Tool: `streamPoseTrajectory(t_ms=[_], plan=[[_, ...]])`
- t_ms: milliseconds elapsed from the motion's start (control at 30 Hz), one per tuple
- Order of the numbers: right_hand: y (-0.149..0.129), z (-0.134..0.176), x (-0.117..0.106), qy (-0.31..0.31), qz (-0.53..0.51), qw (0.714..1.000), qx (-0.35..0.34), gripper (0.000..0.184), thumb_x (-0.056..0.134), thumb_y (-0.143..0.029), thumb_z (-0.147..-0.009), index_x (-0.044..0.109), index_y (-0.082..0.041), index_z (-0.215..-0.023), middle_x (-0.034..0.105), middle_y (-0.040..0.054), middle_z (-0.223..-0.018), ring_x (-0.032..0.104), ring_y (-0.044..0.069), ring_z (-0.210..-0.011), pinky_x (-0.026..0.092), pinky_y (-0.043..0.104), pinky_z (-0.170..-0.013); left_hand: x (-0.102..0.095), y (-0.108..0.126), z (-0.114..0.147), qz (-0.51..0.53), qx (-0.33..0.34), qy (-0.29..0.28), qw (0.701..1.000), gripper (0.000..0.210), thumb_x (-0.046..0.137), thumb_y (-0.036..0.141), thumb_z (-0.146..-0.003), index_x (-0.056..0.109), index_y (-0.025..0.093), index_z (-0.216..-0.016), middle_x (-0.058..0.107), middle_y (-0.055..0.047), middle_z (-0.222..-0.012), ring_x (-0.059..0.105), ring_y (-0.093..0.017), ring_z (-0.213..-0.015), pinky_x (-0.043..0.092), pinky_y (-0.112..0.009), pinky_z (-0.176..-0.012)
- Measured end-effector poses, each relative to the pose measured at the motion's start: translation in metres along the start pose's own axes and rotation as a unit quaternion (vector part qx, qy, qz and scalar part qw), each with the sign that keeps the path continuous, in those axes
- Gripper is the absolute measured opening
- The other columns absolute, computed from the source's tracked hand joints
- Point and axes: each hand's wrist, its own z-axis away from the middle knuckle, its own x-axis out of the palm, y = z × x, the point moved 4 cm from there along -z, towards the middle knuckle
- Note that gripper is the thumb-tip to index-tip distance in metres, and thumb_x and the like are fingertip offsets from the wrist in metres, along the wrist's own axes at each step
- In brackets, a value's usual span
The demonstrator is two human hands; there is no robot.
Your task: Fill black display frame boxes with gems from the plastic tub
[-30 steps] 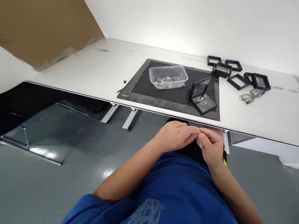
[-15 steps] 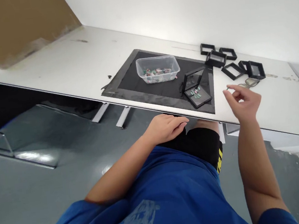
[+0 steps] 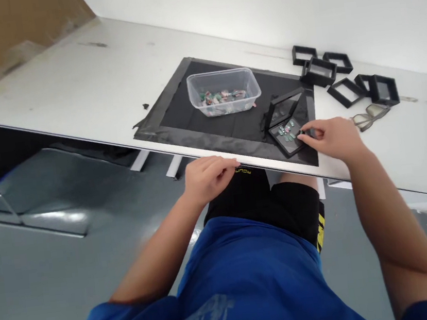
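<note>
My right hand [image 3: 329, 138] pinches a small greenish piece [image 3: 301, 132] between thumb and fingertips, at the right side of an open black box [image 3: 289, 153]. The box's clear-windowed lid [image 3: 287, 108] stands raised, and several small green and pinkish pieces [image 3: 286, 129] lie on its dark inside. My left hand [image 3: 210, 177] is closed at the table's front edge, fingers curled together and fingertips at the edge; no object shows in it. Behind the box, a clear plastic tub [image 3: 226, 107] holds many small green, white and reddish pieces.
Tub and box stand on a black mat [image 3: 177, 115] with taped grey borders. Several black frames [image 3: 345, 92] lie at the back right, with eyeglasses [image 3: 371, 115] in front of them. A brown board [image 3: 19, 38] leans at the back left, and a white wall runs behind the table.
My right hand has moved left and down from above the table to the open box, with the small piece in its fingertips. My left hand has shifted left to the table edge, its fingers more curled.
</note>
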Motion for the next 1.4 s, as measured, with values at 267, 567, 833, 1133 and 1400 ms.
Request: streamPoseTrajectory(t_ms=[267,567,833,1133,1400], plan=[[-0.011,-0.011,-0.003,-0.053,0.08,0.995,0.002,0.023,0.071,-0.044,-0.084,0.086,-0.03,-0.094,0.064,0.0017,-0.06,0.055,0.019,-0.066,0.025,0.031,-0.06,0.009,-0.008,0.012,-0.002,-0.056,0.036,0.998,0.018,0.063,0.007,-0.089,0.073,0.019,-0.084,0.077,0.002,-0.071,0.064,-0.009,-0.053,0.048,-0.021,-0.057],[-0.026,-0.012,-0.015,-0.139,0.045,0.975,0.165,0.022,0.074,-0.04,-0.087,0.087,-0.036,-0.104,0.055,-0.0014,-0.052,0.052,0.018,-0.057,0.033,0.033,-0.057,0.016,-0.003,0.009,0.022,-0.055,0.047,0.997,0.02,0.062,0.005,-0.083,0.07,0.021,-0.076,0.061,0.008,-0.052,0.051,-0.007,-0.044,0.04,-0.019,-0.049],[-0.02,-0.008,-0.007,-0.04,-0.073,0.99,0.11,0.012,0.075,-0.036,-0.084,0.085,-0.03,-0.085,0.041,-0.0058,-0.047,0.04,0.013,-0.049,0.03,0.033,-0.054,0.016,-0.006,0.011,0.046,-0.035,0.042,0.997,0.019,0.061,0.003,-0.083,0.068,0.021,-0.08,0.06,0.008,-0.054,0.05,-0.008,-0.047,0.038,-0.021,-0.048],[-0.018,-0.01,-0.004,-0.032,-0.109,0.987,0.11,0.018,0.074,-0.043,-0.084,0.079,-0.026,-0.08,0.044,-0.006,-0.05,0.038,0.011,-0.048,0.03,0.031,-0.051,0.014,-0.011,0.016,0.074,-0.014,0.027,0.997,0.02,0.063,0.004,-0.082,0.069,0.023,-0.079,0.059,0.009,-0.052,0.05,-0.008,-0.046,0.038,-0.022,-0.047],[-0.018,-0.01,0.002,-0.032,-0.147,0.981,0.123,0.019,0.075,-0.045,-0.084,0.079,-0.027,-0.083,0.043,-0.0065,-0.05,0.039,0.012,-0.049,0.03,0.032,-0.053,0.008,-0.017,0.013,0.095,-0.063,0.058,0.992,0.024,0.057,0.002,-0.083,0.067,0.024,-0.078,0.052,0.009,-0.047,0.046,-0.008,-0.04,0.037,-0.021,-0.043]])
